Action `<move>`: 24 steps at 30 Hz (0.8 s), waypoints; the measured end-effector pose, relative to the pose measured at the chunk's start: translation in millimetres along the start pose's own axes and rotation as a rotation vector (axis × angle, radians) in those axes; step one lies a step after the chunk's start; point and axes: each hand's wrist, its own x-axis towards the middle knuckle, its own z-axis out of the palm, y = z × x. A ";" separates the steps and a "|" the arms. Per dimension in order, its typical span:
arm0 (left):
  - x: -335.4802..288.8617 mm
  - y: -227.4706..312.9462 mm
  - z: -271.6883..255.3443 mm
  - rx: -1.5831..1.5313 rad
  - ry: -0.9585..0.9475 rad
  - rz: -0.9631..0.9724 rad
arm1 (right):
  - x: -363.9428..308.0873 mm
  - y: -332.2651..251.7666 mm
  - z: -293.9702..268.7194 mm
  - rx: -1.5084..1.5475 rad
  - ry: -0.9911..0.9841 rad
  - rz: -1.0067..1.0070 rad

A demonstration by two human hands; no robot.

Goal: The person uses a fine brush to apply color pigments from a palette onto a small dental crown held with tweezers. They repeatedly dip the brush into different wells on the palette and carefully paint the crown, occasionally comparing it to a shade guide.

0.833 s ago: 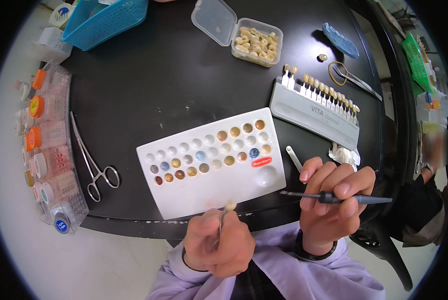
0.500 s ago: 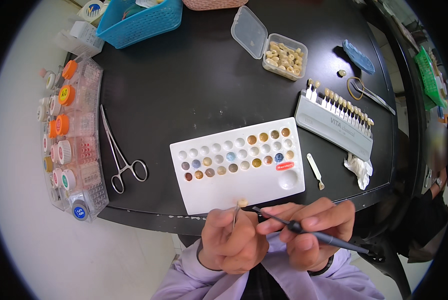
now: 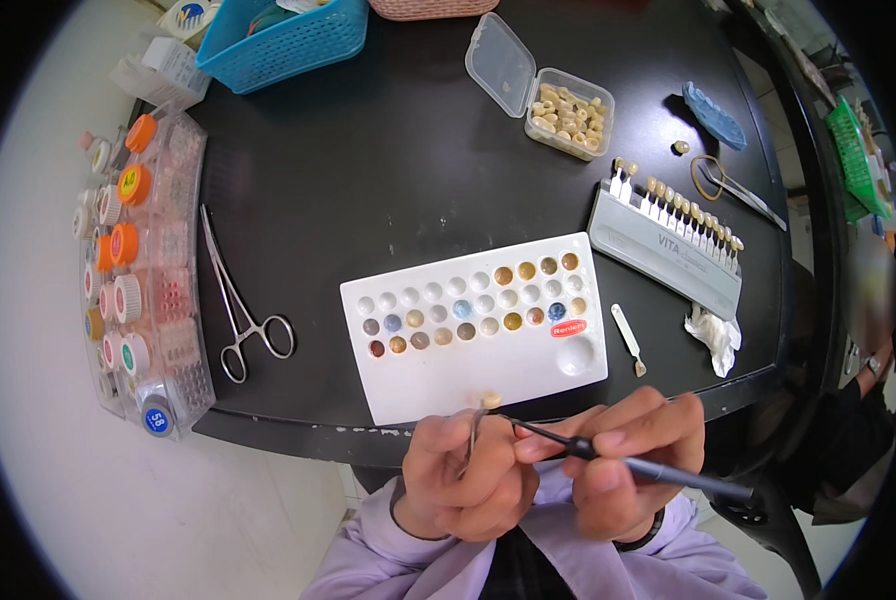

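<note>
We've got our left hand [image 3: 473, 478] gripping a thin metal tool [image 3: 475, 436], small cream piece [image 3: 491, 400] at its tip by the white palette [image 3: 418, 388]; our right hand [image 3: 623, 465] pinches a dark pen-like tool [image 3: 686, 479].

**Surface [image 3: 298, 200] layout: palette [image 3: 423, 385] near front edge**

Clamp [image 3: 220, 256] left of palette, jar rack [image 3: 175, 290] beyond it at left edge. Shade guide [image 3: 663, 255] behind-right, wipe [image 3: 713, 340] at its near end. Shade tab [image 3: 626, 333] between palette and wipe. Tweezers [image 3: 753, 200] behind-right of guide. Box [image 3: 560, 143] behind palette, crowns [image 3: 570, 115] inside. Basket [image 3: 288, 55] back left.
</note>
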 end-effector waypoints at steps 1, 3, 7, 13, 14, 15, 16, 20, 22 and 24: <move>-0.6 -0.4 -0.7 0.032 0.029 0.006 | 1.6 0.9 2.6 0.006 0.043 -0.005; -1.2 -3.6 4.2 0.150 0.133 0.039 | -0.5 0.2 -0.7 0.145 0.163 0.054; 7.0 -18.0 24.5 0.453 0.385 0.108 | -5.6 -11.6 -10.7 0.223 0.297 0.136; 12.3 -43.3 27.9 0.757 0.536 0.172 | -22.9 -18.8 -25.0 0.082 0.272 0.080; 15.3 -46.8 29.5 0.799 0.564 0.165 | -25.7 -20.2 -30.3 0.092 0.249 0.092; 18.3 -50.0 31.0 0.852 0.590 0.159 | -28.0 -21.2 -34.5 0.090 0.250 0.089; 19.8 -53.7 31.0 0.857 0.597 0.157 | -30.1 -22.0 -38.4 0.088 0.251 0.086; 26.7 -63.7 33.6 0.887 0.614 0.134 | -34.0 -27.3 -52.0 0.049 0.268 0.047; 32.3 -66.4 33.7 0.908 0.623 0.106 | -31.9 -30.9 -60.1 0.032 0.284 0.013; 38.5 -69.6 34.4 0.903 0.626 0.095 | -27.9 -34.2 -68.1 0.008 0.301 -0.019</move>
